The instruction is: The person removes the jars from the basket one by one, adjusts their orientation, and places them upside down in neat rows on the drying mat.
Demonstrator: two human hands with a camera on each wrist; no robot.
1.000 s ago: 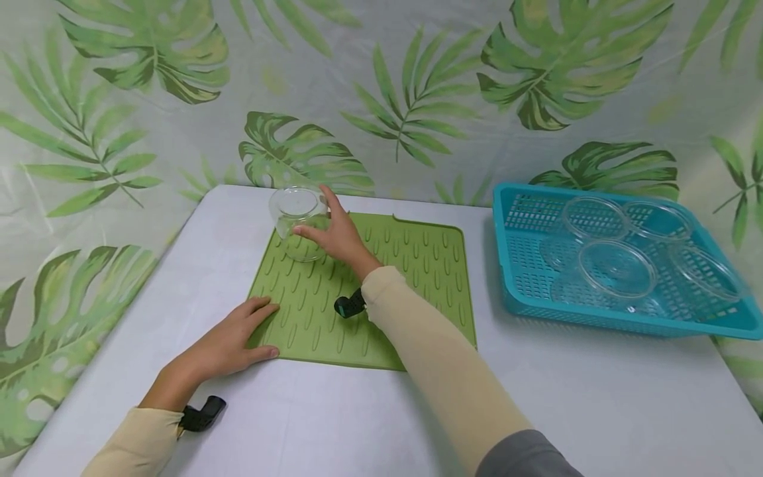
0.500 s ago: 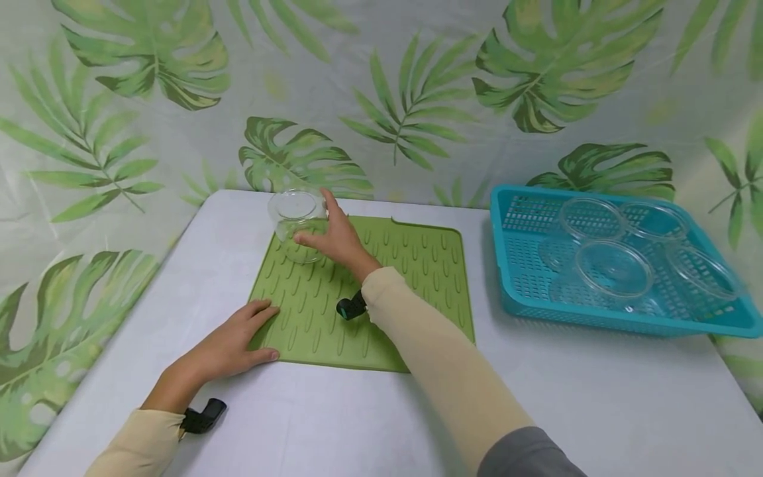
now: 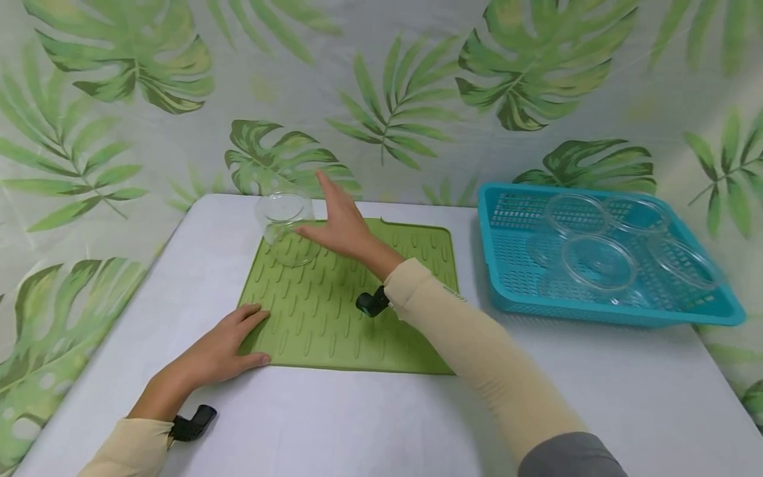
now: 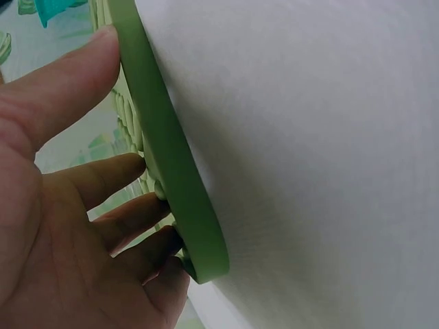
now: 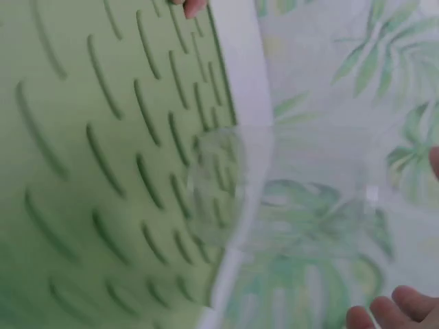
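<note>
A clear cup [image 3: 290,232] stands on the far left corner of the green ridged mat [image 3: 334,318]; a round disc, seemingly its base, faces up. My right hand [image 3: 342,222] is just to the right of the cup, thumb and fingers spread, with a gap between them and the cup. The right wrist view has the see-through cup [image 5: 295,192] with fingertips [image 5: 391,308] apart from it. My left hand [image 3: 223,348] rests at the mat's near left corner. In the left wrist view its thumb [image 4: 75,82] and extended fingers touch the mat's edge [image 4: 171,151].
A blue plastic basket [image 3: 495,285] stands at the right of the white table [image 3: 357,424], holding several clear cups [image 3: 599,262] with wide rims. A leaf-patterned cloth [image 3: 411,86] hangs behind the table's far edge.
My right hand has let go of the cup and drawn slightly right, fingers spreading. The cup stays on the mat's far left corner. My left hand keeps its place; the head view has shifted slightly.
</note>
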